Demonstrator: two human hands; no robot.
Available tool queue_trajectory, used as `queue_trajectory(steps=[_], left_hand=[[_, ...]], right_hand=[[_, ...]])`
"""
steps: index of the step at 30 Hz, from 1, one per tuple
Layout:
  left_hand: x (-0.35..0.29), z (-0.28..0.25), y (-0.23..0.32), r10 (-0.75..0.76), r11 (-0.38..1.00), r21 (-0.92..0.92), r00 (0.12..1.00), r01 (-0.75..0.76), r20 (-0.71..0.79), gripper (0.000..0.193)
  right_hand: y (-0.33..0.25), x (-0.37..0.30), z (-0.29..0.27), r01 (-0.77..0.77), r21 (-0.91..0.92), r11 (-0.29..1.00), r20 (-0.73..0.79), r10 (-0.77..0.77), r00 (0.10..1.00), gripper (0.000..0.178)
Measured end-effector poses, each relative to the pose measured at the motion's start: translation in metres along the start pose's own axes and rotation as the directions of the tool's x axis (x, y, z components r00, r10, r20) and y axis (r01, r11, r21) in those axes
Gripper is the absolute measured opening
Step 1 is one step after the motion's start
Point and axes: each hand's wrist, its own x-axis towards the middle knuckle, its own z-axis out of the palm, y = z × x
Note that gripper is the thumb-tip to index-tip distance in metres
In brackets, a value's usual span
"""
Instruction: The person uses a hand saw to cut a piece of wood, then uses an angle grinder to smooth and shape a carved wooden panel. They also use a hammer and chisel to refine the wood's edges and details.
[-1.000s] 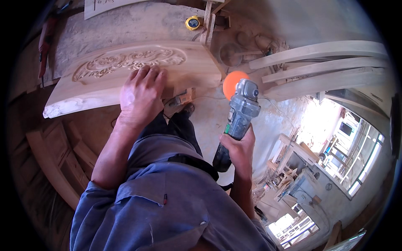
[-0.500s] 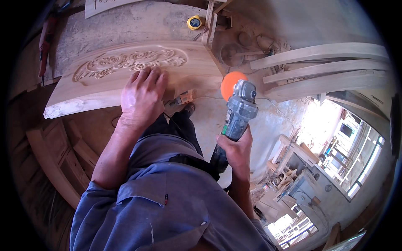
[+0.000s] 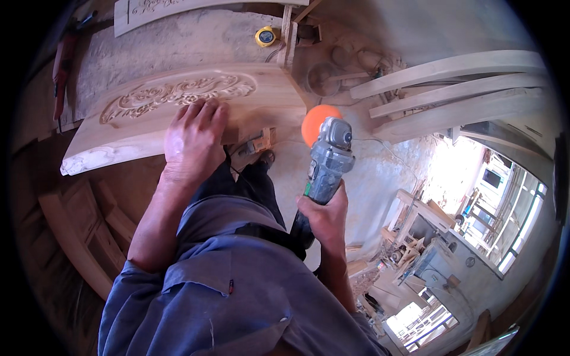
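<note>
A: What do the fingers of the left hand [image 3: 193,139] do?
B: They are bent and laid on the near part of the carved wooden panel [image 3: 148,123]; the thumb is hidden, so whether they clasp it or only press cannot be told.

A: And those of the right hand [image 3: 325,215]?
B: They are wrapped around the dark body of the grey power tool [image 3: 329,159], whose head points away from the wearer.

A: What does the tool carry?
B: An orange disc [image 3: 319,121], set just beside the panel's right end; contact between the two cannot be made out.

A: Where is the panel?
B: At the near edge of the dusty surface [image 3: 178,43], its scrollwork relief [image 3: 178,95] facing up, beyond the left fingers.

A: And farther out?
B: A yellow tape measure [image 3: 265,37] lies behind the panel, a second carved board [image 3: 178,8] at the far edge, and curved wooden lengths [image 3: 454,70] to the right.
</note>
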Motion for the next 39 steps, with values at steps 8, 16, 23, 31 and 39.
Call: queue_trajectory(steps=[8, 16, 23, 31, 39], left_hand=[[0.007, -0.003, -0.003, -0.011, 1.0, -0.004, 1.0, 0.011, 0.0, 0.04], [0.011, -0.011, 0.001, -0.029, 1.0, -0.01, 0.998, 0.03, 0.047, 0.035], [0.022, -0.024, 0.007, -0.117, 0.993, 0.035, 0.97, 0.112, 0.214, 0.043], [0.029, -0.024, 0.009, -0.203, 0.979, 0.058, 0.946, 0.194, 0.252, 0.036], [0.029, -0.024, 0.011, -0.209, 0.978, 0.075, 0.946, 0.196, 0.249, 0.028]], right_hand=[[0.017, -0.017, -0.011, -0.015, -0.033, 0.999, -0.04, 0.014, 0.999, 0.048], [0.047, 0.01, -0.026, 0.208, 0.064, 0.976, -0.078, -0.203, 0.976, 0.05], [0.07, 0.038, -0.018, 0.333, 0.095, 0.938, -0.045, -0.33, 0.943, 0.054], [0.082, 0.056, -0.023, 0.364, 0.113, 0.924, 0.032, -0.37, 0.928, 0.059], [0.078, 0.064, -0.021, 0.476, 0.077, 0.876, 0.044, -0.48, 0.876, 0.057]])
